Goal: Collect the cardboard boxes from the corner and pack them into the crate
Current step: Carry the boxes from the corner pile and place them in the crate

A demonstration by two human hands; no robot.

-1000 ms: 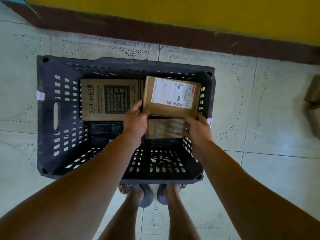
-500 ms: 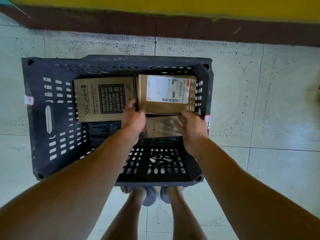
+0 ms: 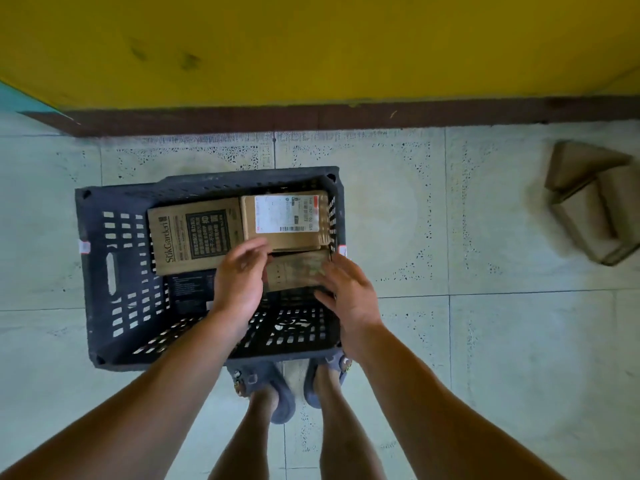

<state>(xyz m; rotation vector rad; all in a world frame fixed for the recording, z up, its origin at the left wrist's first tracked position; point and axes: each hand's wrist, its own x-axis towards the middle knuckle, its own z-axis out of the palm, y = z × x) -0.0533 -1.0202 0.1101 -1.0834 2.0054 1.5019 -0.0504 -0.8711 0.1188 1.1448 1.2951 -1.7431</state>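
Above the crate [image 3: 97, 289], left hand [image 3: 239, 282] and right hand [image 3: 349, 292] hang loose-fingered.

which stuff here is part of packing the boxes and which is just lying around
Job: crate, printed box, labelled box, taped box, cardboard boxes on the floor at right, left hand, right hand.
Not the job: sandals, yellow wall, skirting.
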